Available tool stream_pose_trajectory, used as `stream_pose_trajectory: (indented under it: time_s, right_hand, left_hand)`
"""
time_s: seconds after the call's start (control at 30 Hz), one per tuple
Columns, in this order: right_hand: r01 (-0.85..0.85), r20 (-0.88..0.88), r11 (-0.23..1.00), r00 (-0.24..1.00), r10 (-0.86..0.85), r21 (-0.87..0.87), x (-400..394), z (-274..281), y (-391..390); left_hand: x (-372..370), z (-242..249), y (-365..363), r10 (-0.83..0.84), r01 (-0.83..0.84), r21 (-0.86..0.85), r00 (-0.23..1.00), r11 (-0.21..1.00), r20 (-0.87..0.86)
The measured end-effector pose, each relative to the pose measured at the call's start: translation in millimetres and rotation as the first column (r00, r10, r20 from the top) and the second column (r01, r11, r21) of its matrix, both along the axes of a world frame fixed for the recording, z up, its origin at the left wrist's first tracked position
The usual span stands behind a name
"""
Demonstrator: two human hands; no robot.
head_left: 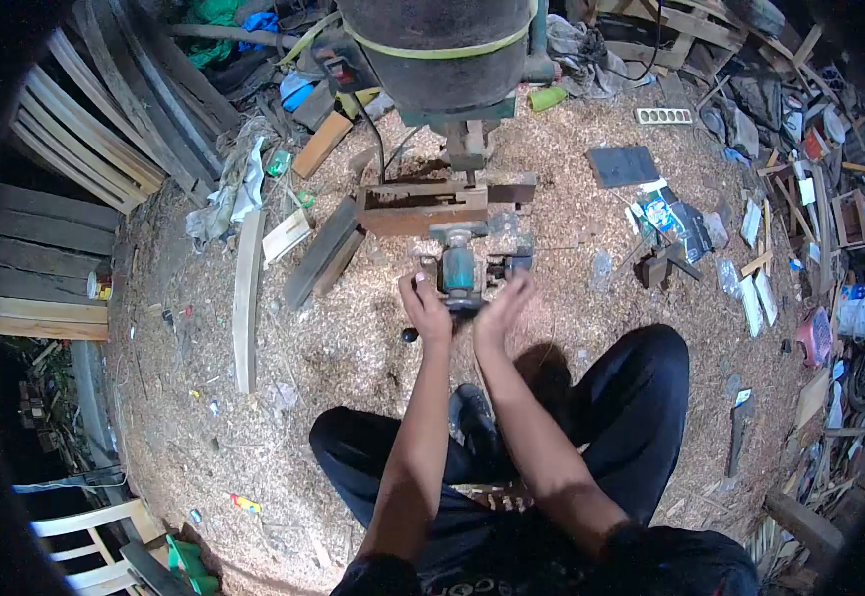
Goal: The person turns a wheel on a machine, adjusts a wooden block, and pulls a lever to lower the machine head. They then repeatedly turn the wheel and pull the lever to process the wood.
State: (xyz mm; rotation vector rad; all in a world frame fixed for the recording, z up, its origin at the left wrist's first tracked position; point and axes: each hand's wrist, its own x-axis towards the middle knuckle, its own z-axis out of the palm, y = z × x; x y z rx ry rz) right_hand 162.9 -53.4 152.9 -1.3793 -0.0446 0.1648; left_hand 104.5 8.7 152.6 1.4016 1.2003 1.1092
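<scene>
A machine with a dark round body (437, 60) stands ahead of me, its spindle (469, 149) coming down over a wooden piece (423, 214) with a slot in it. In front of that sits a green vise or slide (459, 268) with a dark handwheel (465, 304) on its near end. My left hand (427, 308) is at the wheel's left side, fingers pointing up and loosely apart. On the other side my right hand (501, 310) is blurred, fingers spread near a dark metal part (518, 263). A black ball knob (410, 335) shows below my left hand.
Wood shavings (224, 427) cover the floor. Dark wood blocks (323, 253) and a long pale strip (248, 303) lie to the left. Boards (85, 129) lean at the far left. A power strip (663, 116), a dark flat panel (622, 167) and scraps lie to the right.
</scene>
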Motion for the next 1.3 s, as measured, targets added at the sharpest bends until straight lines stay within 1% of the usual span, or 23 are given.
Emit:
stream_pose_trajectory:
  time_s: [0.03, 0.07, 0.17, 0.2, 0.3, 0.33, 0.43, 0.47, 0.57, 0.6, 0.63, 0.67, 0.7, 0.73, 0.77, 0.83, 0.87, 0.97, 1.07, 1.1, 1.17, 1.2, 1.3]
  right_hand:
    - [-0.034, -0.067, 0.999, 0.997, 0.037, 0.034, 10, -6, 14]
    - [0.155, -0.079, 0.987, 0.985, -0.151, 0.049, 6, -13, 24]
    - [0.060, -0.033, 0.997, 0.998, -0.059, 0.044, 7, -3, 13]
    - [0.017, -0.082, 0.996, 0.997, -0.009, 0.093, 9, -11, 14]
    - [-0.085, -0.167, 0.985, 0.980, 0.110, 0.148, 10, 3, 11]
    - [-0.098, -0.140, 0.991, 0.984, 0.110, 0.087, 12, -1, 12]
    - [-0.157, -0.140, 0.984, 0.976, 0.168, 0.086, 12, -1, 11]
    - [-0.212, -0.106, 0.976, 0.971, 0.215, 0.047, 15, -2, 7]
    - [-0.313, -0.105, 0.949, 0.946, 0.308, -0.036, 25, -9, -2]
    - [-0.328, -0.246, 0.942, 0.909, 0.335, 0.072, 28, -6, -9]
    - [-0.370, -0.221, 0.929, 0.904, 0.366, 0.023, 32, -12, -20]
    - [-0.412, -0.199, 0.911, 0.895, 0.399, -0.028, 37, -25, -32]
    - [-0.450, -0.181, 0.890, 0.884, 0.431, -0.077, 39, -36, -44]
    - [-0.497, -0.191, 0.865, 0.845, 0.500, 0.067, 40, -38, -53]
    - [-0.516, -0.111, 0.857, 0.850, 0.514, 0.018, 35, -40, -58]
    - [-0.529, 0.056, 0.845, 0.844, 0.534, -0.077, 26, -38, -60]
    - [-0.549, 0.065, 0.821, 0.823, 0.564, -0.156, 22, -39, -58]
    - [-0.510, 0.288, 0.711, 0.675, 0.679, -0.483, 14, -19, -57]
    - [-0.550, 0.209, 0.698, 0.697, 0.686, -0.460, 14, -11, -57]
    - [-0.565, 0.169, 0.690, 0.705, 0.689, -0.452, 13, -12, -59]
    - [-0.504, 0.269, 0.734, 0.708, 0.653, -0.455, 18, -27, -59]
    - [-0.474, 0.319, 0.755, 0.705, 0.633, -0.453, 20, -31, -60]
    - [-0.620, -0.007, 0.747, 0.770, 0.638, -0.240, 23, -3, -72]
  left_hand:
    - [-3, 6, -3, -0.005, 0.003, -0.082, 1.000, 0.997, -0.024]
    - [-4, -1, 0, -0.008, 0.009, 0.039, 1.000, 0.999, -0.025]
    - [-9, -3, -3, -0.087, 0.088, -0.078, 0.996, 0.993, 0.023]
    - [-9, -8, -1, -0.072, 0.073, -0.056, 0.997, 0.996, 0.022]
    - [-9, -19, 2, -0.037, 0.028, -0.108, 0.996, 0.994, -0.075]
    - [-8, -15, 1, -0.045, 0.037, -0.107, 0.996, 0.994, -0.071]
    - [-14, -18, 11, -0.138, 0.133, -0.134, 0.990, 0.982, -0.032]
    - [-22, -19, 14, -0.232, 0.209, -0.176, 0.965, 0.962, -0.124]
    - [-31, -20, 19, -0.261, 0.296, -0.246, 0.951, 0.923, 0.167]
    - [-41, -28, 21, -0.269, 0.296, -0.240, 0.953, 0.924, 0.139]
    - [-53, -40, 23, -0.248, 0.239, -0.101, 0.965, 0.966, -0.087]
    - [-67, -54, 25, -0.181, 0.205, 0.049, 0.935, 0.978, -0.304]
    - [-77, -60, 21, -0.076, 0.201, 0.203, 0.864, 0.959, -0.497]
    - [-85, -58, 10, -0.091, 0.211, 0.114, 0.763, 0.971, -0.639]
    - [-90, -56, 4, -0.177, 0.235, -0.009, 0.705, 0.972, -0.686]
    - [-90, -52, 1, -0.357, 0.262, -0.248, 0.575, 0.933, -0.736]
    - [-90, -51, 1, -0.373, 0.276, -0.259, 0.541, 0.925, -0.754]
    - [-93, -52, 3, -0.445, 0.390, -0.262, 0.512, 0.883, -0.735]
    - [-92, -39, 2, -0.477, 0.483, -0.237, 0.469, 0.843, -0.743]
    - [-87, -33, -4, -0.472, 0.487, -0.223, 0.478, 0.844, -0.741]
    - [-69, -14, -25, -0.459, 0.492, -0.197, 0.496, 0.848, -0.736]
    - [-61, -3, -37, -0.419, 0.490, -0.133, 0.539, 0.861, -0.730]
    - [-42, 24, -62, -0.490, 0.490, -0.217, 0.540, 0.844, -0.685]
